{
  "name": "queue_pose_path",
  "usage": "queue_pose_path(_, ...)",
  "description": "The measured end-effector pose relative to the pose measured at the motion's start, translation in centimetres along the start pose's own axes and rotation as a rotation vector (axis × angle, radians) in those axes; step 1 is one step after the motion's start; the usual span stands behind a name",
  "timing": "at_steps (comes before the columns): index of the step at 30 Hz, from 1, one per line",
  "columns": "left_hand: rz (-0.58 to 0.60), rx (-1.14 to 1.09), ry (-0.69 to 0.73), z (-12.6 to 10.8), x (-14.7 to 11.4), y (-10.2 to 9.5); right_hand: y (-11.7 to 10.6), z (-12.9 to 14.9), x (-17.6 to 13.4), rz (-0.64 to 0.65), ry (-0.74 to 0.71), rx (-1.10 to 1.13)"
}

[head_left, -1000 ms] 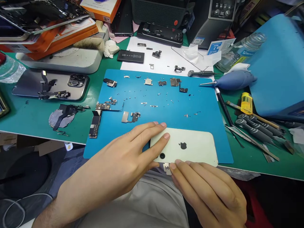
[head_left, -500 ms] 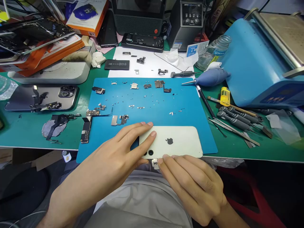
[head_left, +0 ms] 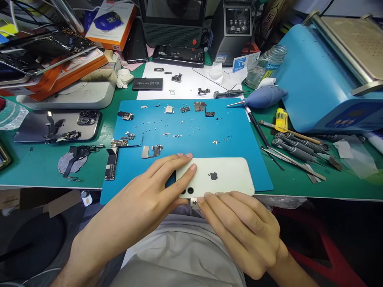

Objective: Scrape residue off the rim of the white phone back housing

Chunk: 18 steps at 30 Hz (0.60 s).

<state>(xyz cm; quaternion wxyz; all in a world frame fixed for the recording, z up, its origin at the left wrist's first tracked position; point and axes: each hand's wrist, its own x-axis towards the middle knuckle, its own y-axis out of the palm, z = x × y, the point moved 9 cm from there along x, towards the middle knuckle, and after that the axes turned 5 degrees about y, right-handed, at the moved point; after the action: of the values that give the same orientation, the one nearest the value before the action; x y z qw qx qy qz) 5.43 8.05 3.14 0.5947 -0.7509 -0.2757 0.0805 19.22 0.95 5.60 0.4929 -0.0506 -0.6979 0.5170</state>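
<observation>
A white iPhone lies back side up over the near edge of the blue mat, its dark logo facing me and two dark camera rounds at its near left corner. My left hand grips the left end, fingers on the back and the thumb side partly under the near edge. At that same edge, the fingers of my right hand are closed together beside a small white tab with a black mark, which sticks out below the phone. My right fingertips touch the phone's edge and the tab; the thumb is hidden.
Tiny screws and phone parts lie across the blue mat, with a logic board at its left. A battery rests on white paper behind. Screwdrivers, tweezers and a blue air blower lie to the right.
The view has shifted slightly. Both hands keep their hold on the phone, and the white tab shows a little less below its edge.
</observation>
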Motion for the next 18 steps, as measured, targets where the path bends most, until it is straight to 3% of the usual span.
queue_pose_path(11, -0.032, -0.047, 0.003, 0.2, 0.2, -0.4, -0.6, 0.0, 0.0, -0.024, -0.011, -0.004)
queue_pose_path(15, -0.021, -0.070, 0.001, 0.4, 0.1, -0.4, -2.2, -0.9, -0.8, 0.022, 0.081, 0.022)
queue_pose_path(18, 0.000, -0.084, -0.017, 0.7, -0.1, -0.4, -4.3, -3.5, -2.0, 0.019, 0.222, 0.111)
